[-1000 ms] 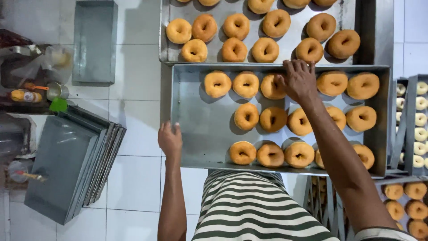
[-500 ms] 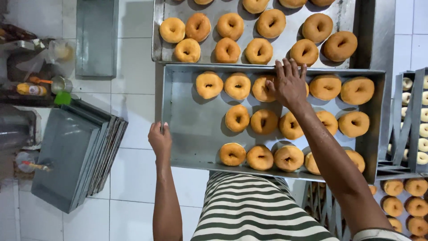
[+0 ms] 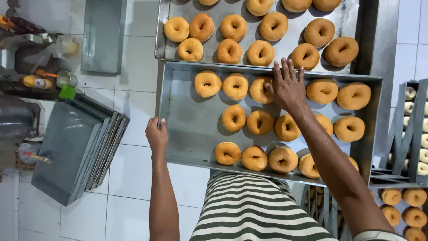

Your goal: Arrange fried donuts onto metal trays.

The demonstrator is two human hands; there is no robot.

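The left hand point(image 3: 157, 135) grasps the left rim of the near metal tray point(image 3: 187, 134), fingers curled over the edge. The right hand point(image 3: 287, 87) is released, fingers spread flat, resting over a fried doughnut point(image 3: 261, 89) in the tray's far row. The tray holds three rows of golden ring doughnuts (some hidden under the forearm). A second tray of doughnuts point(image 3: 285, 49) lies just beyond it, touching its far rim. A stack of empty trays point(image 3: 71, 147) sits on the white tiled floor point(image 3: 129, 178) to the left
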